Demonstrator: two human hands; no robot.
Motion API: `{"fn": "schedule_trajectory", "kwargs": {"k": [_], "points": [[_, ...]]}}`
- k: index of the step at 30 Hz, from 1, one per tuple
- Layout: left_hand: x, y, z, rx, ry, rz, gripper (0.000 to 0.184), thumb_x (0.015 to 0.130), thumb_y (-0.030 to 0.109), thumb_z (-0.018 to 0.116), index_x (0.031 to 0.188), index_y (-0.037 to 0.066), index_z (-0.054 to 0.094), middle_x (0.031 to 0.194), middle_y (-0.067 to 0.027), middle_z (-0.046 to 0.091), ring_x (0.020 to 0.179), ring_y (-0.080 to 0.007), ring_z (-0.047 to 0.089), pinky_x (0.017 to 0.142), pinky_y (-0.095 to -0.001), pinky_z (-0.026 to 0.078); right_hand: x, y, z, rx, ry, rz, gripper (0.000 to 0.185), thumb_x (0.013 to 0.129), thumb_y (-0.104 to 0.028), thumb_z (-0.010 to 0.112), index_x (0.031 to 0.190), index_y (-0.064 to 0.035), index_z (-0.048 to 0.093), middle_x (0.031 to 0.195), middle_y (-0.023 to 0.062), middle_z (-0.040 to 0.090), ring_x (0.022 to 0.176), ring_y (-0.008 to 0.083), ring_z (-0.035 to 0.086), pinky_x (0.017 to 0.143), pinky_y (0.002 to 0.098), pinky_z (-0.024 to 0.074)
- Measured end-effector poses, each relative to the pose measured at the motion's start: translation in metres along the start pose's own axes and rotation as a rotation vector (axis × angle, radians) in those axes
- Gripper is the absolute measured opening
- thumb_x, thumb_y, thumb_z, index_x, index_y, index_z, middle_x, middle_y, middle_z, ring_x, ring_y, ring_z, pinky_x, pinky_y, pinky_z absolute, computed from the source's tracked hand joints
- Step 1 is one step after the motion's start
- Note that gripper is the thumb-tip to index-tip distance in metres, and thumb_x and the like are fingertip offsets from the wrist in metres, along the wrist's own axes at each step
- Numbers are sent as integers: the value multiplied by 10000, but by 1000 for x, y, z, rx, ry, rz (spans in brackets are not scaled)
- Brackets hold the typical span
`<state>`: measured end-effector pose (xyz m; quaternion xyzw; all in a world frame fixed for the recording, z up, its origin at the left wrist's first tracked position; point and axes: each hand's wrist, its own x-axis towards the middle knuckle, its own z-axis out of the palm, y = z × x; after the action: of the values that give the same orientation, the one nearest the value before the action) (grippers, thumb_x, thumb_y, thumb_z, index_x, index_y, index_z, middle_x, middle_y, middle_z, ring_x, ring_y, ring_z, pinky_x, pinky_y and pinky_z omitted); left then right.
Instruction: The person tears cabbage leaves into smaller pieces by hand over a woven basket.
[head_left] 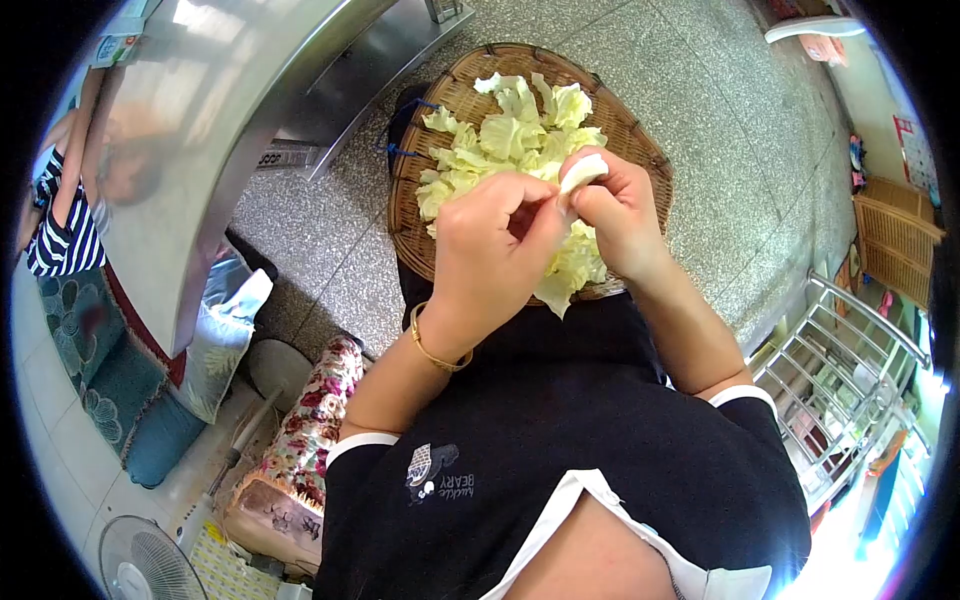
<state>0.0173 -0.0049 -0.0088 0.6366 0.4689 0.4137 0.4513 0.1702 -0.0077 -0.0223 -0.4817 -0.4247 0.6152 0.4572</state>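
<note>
Speckled stone floor (700, 100) all round the seat here, with the work held over the lap. Closest in are the two hands, meeting over the near half of a woven basket (400, 215). Left hand (480, 240) pinches one end of a thick whitish leaf piece (584, 174) between thumb and fingertips, and the right hand (625, 215) has the other end gripped between its thumb and curled fingers. Can't tell if it's torn through yet.

For tearing a stiff rib like that, I'd pinch close on both sides of the break, then twist with small wrist turns rather than yanking. Staying low over the basket should help catch the bits.

The basket is shallow and wide, with blue ties (400, 150) on its left side. Inside is a loose spread of frilly pale-green leaves (510, 135), lettuce by the look of it, and one leaf (558, 290) droops over the near rim.

Farther out: a floral cushion (325, 410) and a fan (140, 565) on the left, a metal rack (850, 380) on the right, and another person in a striped top (68, 240) at the far left edge.
</note>
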Motion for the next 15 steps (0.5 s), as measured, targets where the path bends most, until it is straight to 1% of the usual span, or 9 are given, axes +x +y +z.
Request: {"fn": "schedule_trajectory", "kwargs": {"k": [1, 2, 3, 4, 7, 11, 12, 14, 15], "points": [[0, 0, 0, -2, 1, -2, 74, 769, 49, 660, 798, -3, 616, 691, -95, 625, 578, -140, 605, 516, -255, 464, 0, 1, -2, 24, -9, 17, 83, 772, -54, 530, 814, -20, 593, 717, -36, 553, 674, 35, 469, 609, 204, 384], [1, 0, 0, -110, -28, -133, 66, 791, 43, 650, 818, -12, 624, 710, -58, 626, 596, -98, 584, 534, -226, 451, 3, -1, -7, 24, -9, 17, 83, 772, -54, 530, 814, -20, 593, 717, -36, 553, 674, 35, 469, 609, 204, 384], [3, -1, 0, -219, -57, -265, 63, 813, 37, 639, 837, -21, 633, 729, -21, 628, 615, -55, 562, 551, -197, 438, 6, -4, -13, -2, -87, 58, 82, 771, -56, 534, 815, -19, 591, 712, -34, 550, 672, 40, 473, 610, 205, 384], [4, -2, 0, -221, -60, -265, 63, 813, 37, 639, 837, -21, 633, 729, -21, 628, 615, -55, 562, 551, -197, 438, 7, -6, -17, -28, -163, 98, 81, 769, -59, 537, 816, -19, 590, 708, -31, 547, 671, 44, 478, 611, 207, 384], [11, -14, -13, -772, -257, -567, 79, 817, 50, 634, 850, -19, 617, 778, -30, 629, 666, -54, 555, 607, -188, 440, 8, -10, -22, -28, -230, 124, 80, 778, -73, 546, 823, -30, 596, 717, -28, 550, 642, 39, 476, 577, 201, 382], [8, -17, -11, -776, -177, -555, 89, 807, 63, 627, 824, -25, 630, 718, -19, 621, 611, -42, 545, 543, -187, 432, 10, -10, -24, -7, -313, 210, 97, 808, -107, 577, 866, -33, 601, 739, -15, 572, 614, 40, 488, 541, 193, 393], [6, -16, -10, -655, -115, -510, 87, 808, 65, 628, 817, -22, 630, 714, -18, 624, 612, -42, 551, 547, -188, 439, 9, -11, -21, -6, -313, 210, 97, 808, -107, 577, 866, -33, 601, 739, -15, 572, 614, 40, 488, 541, 193, 393], [4, -12, -8, -535, -57, -467, 86, 808, 67, 628, 810, -19, 629, 711, -17, 626, 613, -43, 557, 552, -190, 446, 7, -15, -14, 32, -62, 121, 125, 826, -121, 602, 907, -26, 596, 761, -2, 588, 615, 51, 507, 548, 196, 416], [4, -9, -7, -454, -37, -420, 90, 807, 69, 630, 803, -21, 626, 703, -19, 627, 611, -42, 560, 552, -192, 452, 7, -15, -16, 18, -68, 87, 139, 833, -94, 608, 944, -12, 592, 795, -2, 595, 656, 49, 531, 585, 203, 445]]}}
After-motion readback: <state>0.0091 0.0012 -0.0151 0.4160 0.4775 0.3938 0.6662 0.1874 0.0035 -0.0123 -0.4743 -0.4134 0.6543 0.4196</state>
